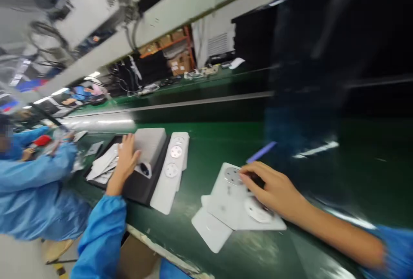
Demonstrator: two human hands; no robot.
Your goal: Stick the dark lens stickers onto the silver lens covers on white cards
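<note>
My left hand (pixel 126 158) has its fingers spread and lies at the left edge of a pale grey box-like block (pixel 151 141) on a black tray (pixel 137 188). Thin white pieces (pixel 105 163) are heaped beside it in the tray. Along the tray's right edge lie white panels with round socket faces (pixel 165 188). My right hand (pixel 274 186) is bent over overlapping white socket panels (pixel 226 203), thumb and forefinger close together near a round face; what they hold, if anything, is hidden. A purple stick-like object (pixel 261 152) points out beyond that hand.
A person in blue clothing (pixel 35 176) works at the far left of the green bench (pixel 206 154). Behind it runs a raised shelf (pixel 193 81) with cables and small items. Dark sheeting (pixel 322 55) stands at the right. A worn bench edge (pixel 161 251) is nearest me.
</note>
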